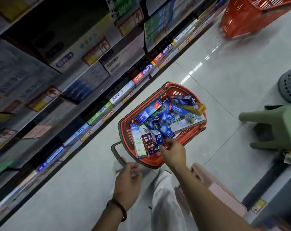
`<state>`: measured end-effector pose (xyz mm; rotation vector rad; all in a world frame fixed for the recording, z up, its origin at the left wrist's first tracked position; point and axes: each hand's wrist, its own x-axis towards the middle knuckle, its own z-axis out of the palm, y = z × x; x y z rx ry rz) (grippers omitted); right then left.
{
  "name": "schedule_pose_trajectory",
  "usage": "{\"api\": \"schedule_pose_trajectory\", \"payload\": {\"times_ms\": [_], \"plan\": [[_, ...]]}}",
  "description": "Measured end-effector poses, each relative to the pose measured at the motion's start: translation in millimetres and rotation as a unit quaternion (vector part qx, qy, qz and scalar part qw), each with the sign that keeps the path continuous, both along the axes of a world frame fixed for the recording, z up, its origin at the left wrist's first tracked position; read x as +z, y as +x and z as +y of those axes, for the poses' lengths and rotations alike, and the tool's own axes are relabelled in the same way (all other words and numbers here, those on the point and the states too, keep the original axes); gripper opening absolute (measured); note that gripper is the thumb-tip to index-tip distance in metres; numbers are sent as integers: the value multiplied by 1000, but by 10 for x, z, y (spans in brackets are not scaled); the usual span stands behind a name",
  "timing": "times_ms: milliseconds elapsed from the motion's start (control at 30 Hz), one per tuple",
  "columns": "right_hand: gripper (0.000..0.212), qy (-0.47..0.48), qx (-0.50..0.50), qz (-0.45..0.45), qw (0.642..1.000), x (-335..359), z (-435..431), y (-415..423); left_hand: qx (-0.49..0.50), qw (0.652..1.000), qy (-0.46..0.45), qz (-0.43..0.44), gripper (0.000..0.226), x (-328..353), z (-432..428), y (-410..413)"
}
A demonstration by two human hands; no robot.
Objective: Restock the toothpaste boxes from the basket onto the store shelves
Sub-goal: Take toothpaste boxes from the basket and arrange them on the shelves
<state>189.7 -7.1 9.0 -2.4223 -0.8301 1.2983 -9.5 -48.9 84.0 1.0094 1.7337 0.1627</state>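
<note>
A red basket point(194, 133) stands on the floor beside the shelves, filled with several toothpaste boxes, mostly blue ones point(149, 111). My right hand point(172, 151) reaches into its near end, and the fingertips touch a small blue and white box point(159, 138); whether they grip it I cannot tell. My left hand point(128, 180), with a dark bracelet on the wrist, hangs loosely curled just in front of the basket's near rim and holds nothing. The store shelves point(71, 90) run along the left, stocked with toothpaste boxes.
A second red basket point(251, 19) sits at the top right. A grey perforated bin point(290, 85) and a green plastic stool point(278, 125) stand on the right. A pink stool point(221, 190) is under me. The basket's grey handle point(116, 152) lies on the floor.
</note>
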Motion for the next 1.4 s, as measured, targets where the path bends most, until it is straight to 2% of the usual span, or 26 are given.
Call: {"api": "schedule_pose_trajectory", "payload": {"times_ms": [333,600,900,1233,1400], "plan": [[60,-36,45,-106,993,-742,294,-256,25,1000,-14,-9,30,-212,-157,-163],[54,-52,58,-124,989,-955,354,-295,4,1000,-9,-7,32,-296,-49,-153],[51,-82,46,-100,991,-1090,398,-291,17,999,5,-37,26,-372,245,-86],[40,-60,62,-107,991,-1079,390,-259,21,998,22,-61,24,-454,619,73],[42,-50,64,-116,990,-998,367,-242,20,998,24,-61,25,-428,696,127]]}}
